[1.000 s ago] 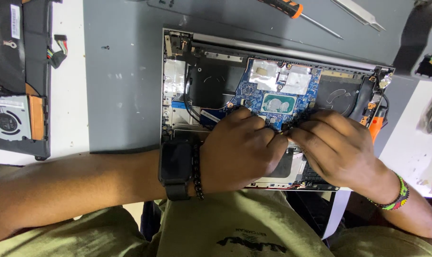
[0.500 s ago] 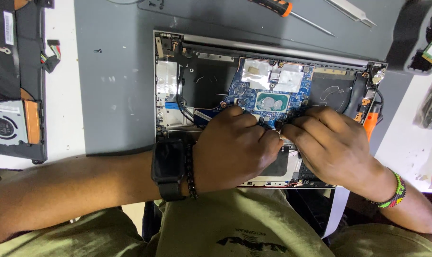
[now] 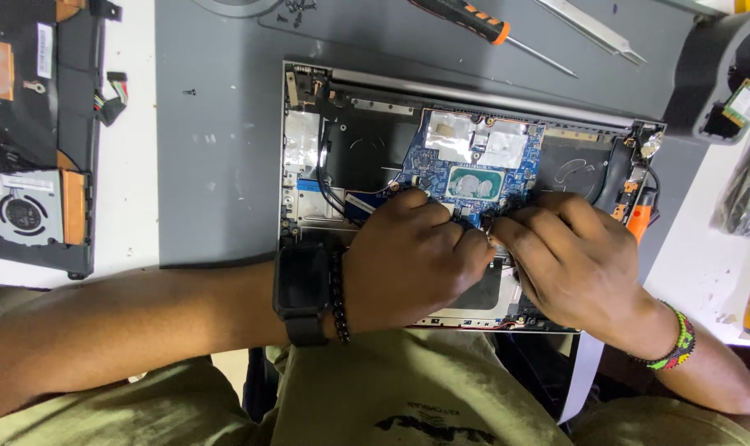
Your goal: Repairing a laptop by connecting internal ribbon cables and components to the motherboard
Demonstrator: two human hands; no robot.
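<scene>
Nearest, the left hand (image 3: 412, 260), wearing a black watch and bead bracelet, and the right hand (image 3: 569, 260), with a bright woven wristband, meet fingertips curled over the blue circuit board (image 3: 482, 165) in an opened laptop (image 3: 309, 149); what they pinch is hidden. Farther off lie an orange-handled screwdriver (image 3: 474, 18) and, far left, a cooling fan (image 3: 20, 211).

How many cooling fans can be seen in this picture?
1. The round cooling fan sits in the separate black laptop part at the far left. Others may be hidden under the hands.
</scene>
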